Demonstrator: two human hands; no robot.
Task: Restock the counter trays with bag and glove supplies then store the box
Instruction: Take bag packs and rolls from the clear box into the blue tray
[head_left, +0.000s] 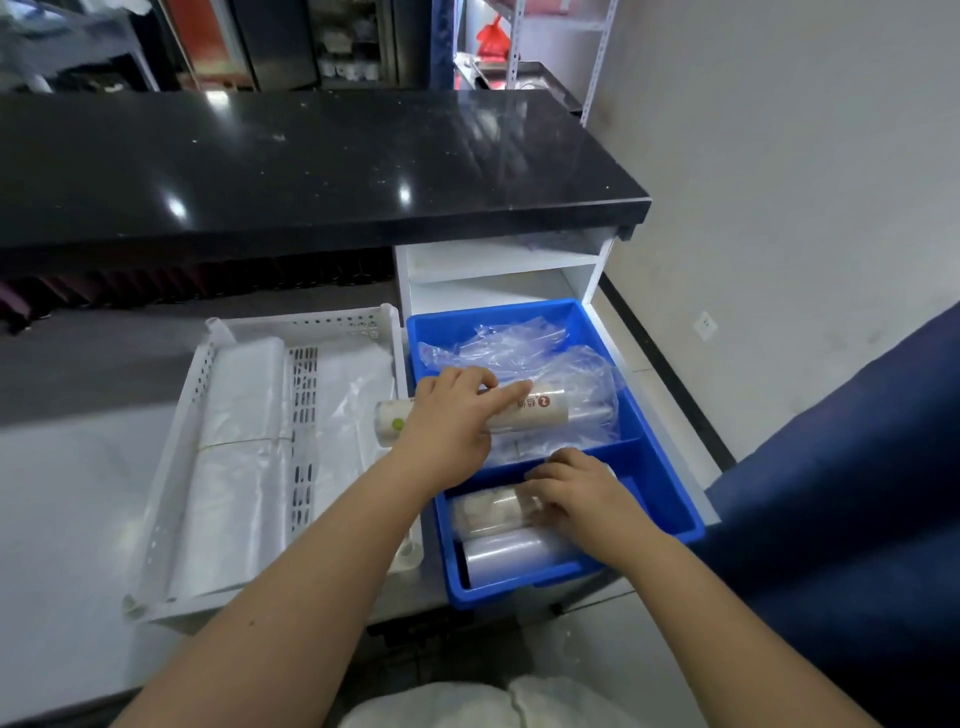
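A blue divided tray (670, 499) sits on the counter's right end. My left hand (452, 415) grips a beige roll of bags (540, 408) held across the tray's left rim, over clear plastic packs (519, 348) in the far compartment. My right hand (576, 499) rests with curled fingers on a wrapped roll (485, 512) in the near compartment; a clear roll (511, 556) lies just in front of it. To the left stands a white perforated tray (208, 358) holding stacked clear bags (234, 467).
A black raised countertop (311, 161) runs behind the trays. A white open shelf unit (493, 280) stands behind the blue tray. A dark blue seat (857, 467) is at the right. Shelving and a red bag (491, 36) are far back.
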